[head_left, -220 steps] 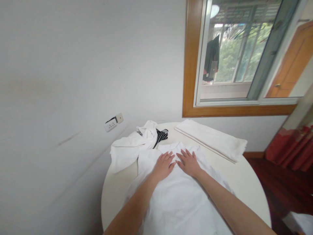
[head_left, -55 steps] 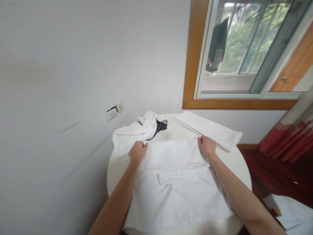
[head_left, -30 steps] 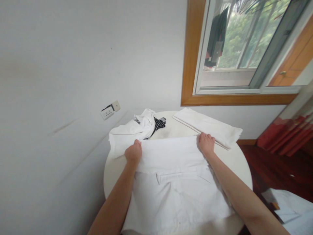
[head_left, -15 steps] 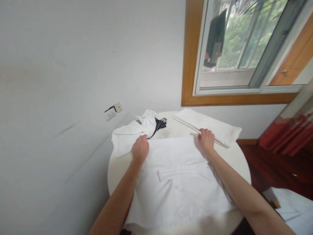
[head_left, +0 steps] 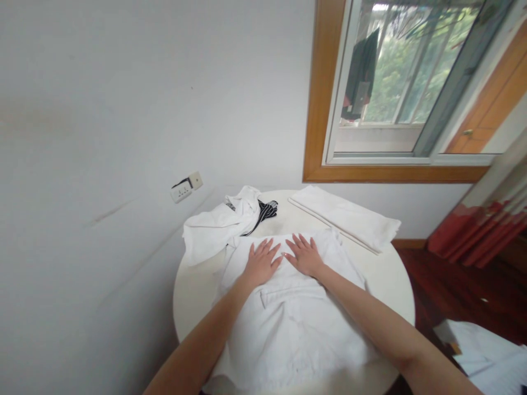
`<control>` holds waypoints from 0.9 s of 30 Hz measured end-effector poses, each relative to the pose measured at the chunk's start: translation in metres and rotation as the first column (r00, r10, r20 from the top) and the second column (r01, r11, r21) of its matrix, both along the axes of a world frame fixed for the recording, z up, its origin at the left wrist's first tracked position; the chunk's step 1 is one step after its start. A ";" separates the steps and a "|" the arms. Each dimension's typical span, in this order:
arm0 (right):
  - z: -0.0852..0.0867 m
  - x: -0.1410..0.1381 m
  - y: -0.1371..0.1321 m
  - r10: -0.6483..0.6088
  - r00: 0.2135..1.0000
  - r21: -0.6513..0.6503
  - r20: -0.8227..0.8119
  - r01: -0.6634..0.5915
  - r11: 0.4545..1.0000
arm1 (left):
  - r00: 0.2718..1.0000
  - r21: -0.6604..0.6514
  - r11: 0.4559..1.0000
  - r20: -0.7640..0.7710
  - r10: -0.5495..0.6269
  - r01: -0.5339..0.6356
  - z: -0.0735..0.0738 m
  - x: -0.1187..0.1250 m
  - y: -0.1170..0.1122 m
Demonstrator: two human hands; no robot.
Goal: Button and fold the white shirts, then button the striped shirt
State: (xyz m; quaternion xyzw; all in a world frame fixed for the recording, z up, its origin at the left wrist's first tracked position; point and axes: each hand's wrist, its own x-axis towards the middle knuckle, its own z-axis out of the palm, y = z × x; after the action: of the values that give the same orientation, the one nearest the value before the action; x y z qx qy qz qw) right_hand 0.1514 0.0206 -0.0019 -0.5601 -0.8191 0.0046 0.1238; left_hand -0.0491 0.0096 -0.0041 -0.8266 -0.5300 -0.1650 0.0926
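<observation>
A white garment (head_left: 288, 323) with a slit pocket lies spread over the round white table (head_left: 193, 291) in front of me. My left hand (head_left: 260, 262) rests flat on its upper part, fingers spread and open. My right hand (head_left: 302, 255) lies flat beside it, also open, fingertips almost touching the left hand's. Both palms press on the cloth near the far edge of the garment. Neither hand holds anything.
A crumpled white cloth (head_left: 216, 227) with a black striped piece (head_left: 265, 209) lies at the table's far left. A folded white garment (head_left: 346, 216) sits at the far right under the wood-framed window (head_left: 391, 93). A wall socket (head_left: 183, 187) is on the left; more white fabric (head_left: 486, 351) lies at the lower right.
Both hands let go of the garment's far corners and came together at its middle, now lying flat and open on the cloth.
</observation>
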 end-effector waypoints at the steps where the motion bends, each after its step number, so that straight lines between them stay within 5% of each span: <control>1: 0.000 0.008 0.003 -0.029 1.000 -0.009 0.005 0.029 1.000 | 1.000 -0.010 1.000 0.003 0.010 -0.010 0.000 -0.003 0.001; 12: -0.020 0.118 0.028 -0.211 0.976 0.110 0.046 0.205 0.973 | 0.990 -0.026 0.990 -0.010 0.141 -0.141 0.008 -0.038 0.005; 21: -0.007 0.120 0.024 -0.191 0.980 0.127 -0.049 0.196 0.972 | 0.956 0.017 0.957 0.034 0.290 -0.291 0.014 -0.035 -0.001; 27: 0.029 0.079 -0.014 -0.028 0.993 0.203 -0.115 0.051 0.978 | 1.000 0.015 1.000 -0.010 -0.016 0.016 0.040 -0.012 -0.037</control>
State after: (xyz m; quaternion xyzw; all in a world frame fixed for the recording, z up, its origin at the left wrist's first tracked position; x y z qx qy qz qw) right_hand 0.2300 0.0070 0.0274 -0.5593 -0.7958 -0.0510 0.2265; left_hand -0.0614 -0.0272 0.0362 -0.8309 -0.5218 -0.1653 0.1002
